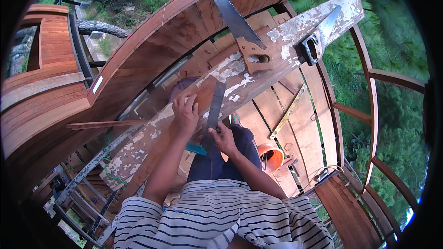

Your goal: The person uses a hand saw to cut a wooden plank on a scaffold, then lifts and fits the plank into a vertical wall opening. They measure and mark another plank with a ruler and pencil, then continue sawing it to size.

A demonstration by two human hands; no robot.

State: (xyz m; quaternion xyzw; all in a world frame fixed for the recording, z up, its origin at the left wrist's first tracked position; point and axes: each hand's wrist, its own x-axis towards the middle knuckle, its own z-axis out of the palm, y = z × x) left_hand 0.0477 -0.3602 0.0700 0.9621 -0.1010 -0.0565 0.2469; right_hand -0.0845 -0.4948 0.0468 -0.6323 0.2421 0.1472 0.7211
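Note:
A long plank (pixel 258 85) with flaking white paint slants across in front of me. My left hand (pixel 185 110) rests on it, fingers apart and slightly bent, holding nothing that shows. My right hand (pixel 224 139) is closed around a dark flat strip like a try square (pixel 217 103), its blade lying over the plank. A teal piece (pixel 196 149) shows by its near end; whether the two are joined is hard to see. Farther along the plank lie a handsaw with a wooden handle (pixel 254 57) and another with a black-and-white handle (pixel 314 48).
An orange bucket (pixel 271 158) stands on the board floor to my right, near a yellow straight bar (pixel 288 112). A curved wooden wall (pixel 152 46) rises on the left. An open timber frame (pixel 367 64) borders the right, with trees beyond. A metal frame (pixel 85 180) stands lower left.

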